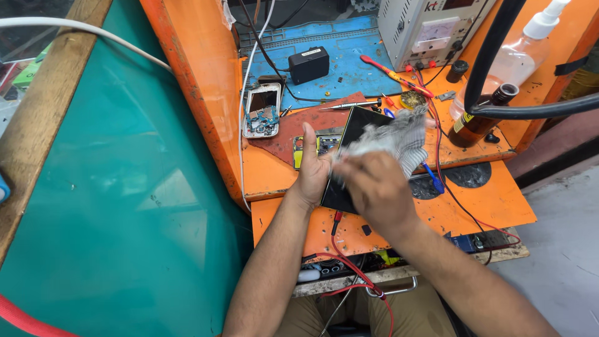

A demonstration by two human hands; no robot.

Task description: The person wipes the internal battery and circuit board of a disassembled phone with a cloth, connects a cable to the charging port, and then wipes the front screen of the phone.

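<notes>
I see my left hand (314,170) clamped on the edge of a flat black glass-faced phone (350,138) over the orange workbench (493,203), while my right hand (374,187) presses a grey checked cloth (399,138) against it.

Glossy black glass panel (349,140); soft checked woven cloth (399,140); scuffed matt orange painted bench (493,200); rubbery blue mat (349,56) far; clear plastic spray bottle (521,59), brown glass bottle (477,118) right; rough wood edging (43,118) left.
</notes>
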